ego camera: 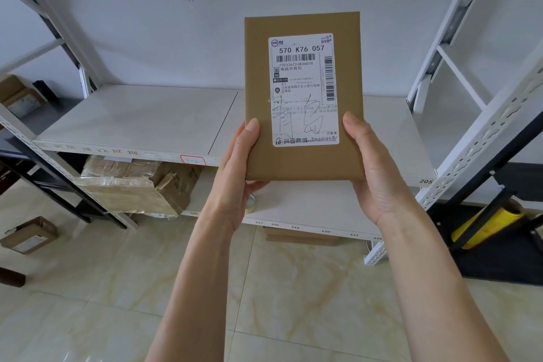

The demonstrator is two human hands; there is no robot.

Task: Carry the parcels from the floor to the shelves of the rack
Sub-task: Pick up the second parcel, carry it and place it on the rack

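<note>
A flat brown cardboard parcel (346,67) with a white shipping label stands upright in front of me, held at its lower edge. My left hand (235,167) grips its lower left side and my right hand (373,167) grips its lower right side. Behind the parcel is the white shelf (141,120) of the rack, at about hand height. A small parcel (29,235) lies on the tiled floor at the left.
On the lower shelf (308,209) sits a large taped cardboard box (135,185) and a roll of tape (251,203). A flat box (299,236) lies under that shelf. White rack uprights (476,138) stand at the right, a yellow film roll (487,223) beside them. More boxes (20,97) fill the left rack.
</note>
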